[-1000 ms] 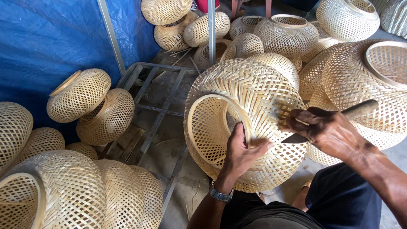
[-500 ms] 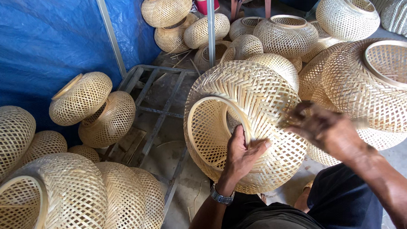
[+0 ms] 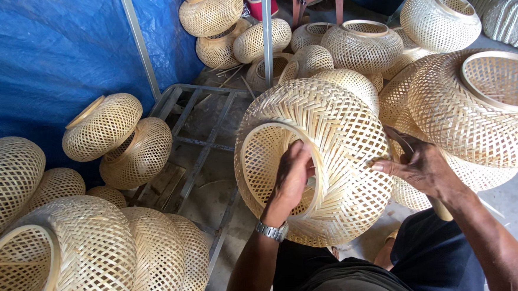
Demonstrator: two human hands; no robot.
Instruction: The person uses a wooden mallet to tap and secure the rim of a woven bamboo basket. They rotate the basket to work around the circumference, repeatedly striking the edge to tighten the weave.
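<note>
The person holds a round woven bamboo basket (image 3: 325, 160) tipped on its side over the lap, its round opening turned toward the left and its domed body toward the right. The left hand (image 3: 290, 179) reaches into the opening, fingers hooked over the inner rim (image 3: 270, 133), so its grip is closed on the rim and steadies the piece; a metal wristwatch (image 3: 272, 230) sits on that wrist. The right hand (image 3: 419, 166) rests against the outer weave on the right side, its fingertips touching the strands, and a thin wooden handle (image 3: 439, 208) shows below the palm, so its grip seems to be wrapped around a tool whose working end is hidden behind the hand; what kind of tool it is cannot be told. The step in hand looks like finishing or checking the weave along the basket's side while the other hand keeps it from rolling. The next move likely calls for turning the basket a little on the rim hold, keeping the strands from being crushed. More finished baskets lie all around: a pair (image 3: 117, 141) on the left near a blue tarp (image 3: 42, 62), large ones (image 3: 70, 261) at the lower left, a big one (image 3: 476, 110) just beside the right hand, and a metal frame (image 3: 203, 142) on the floor.
</note>
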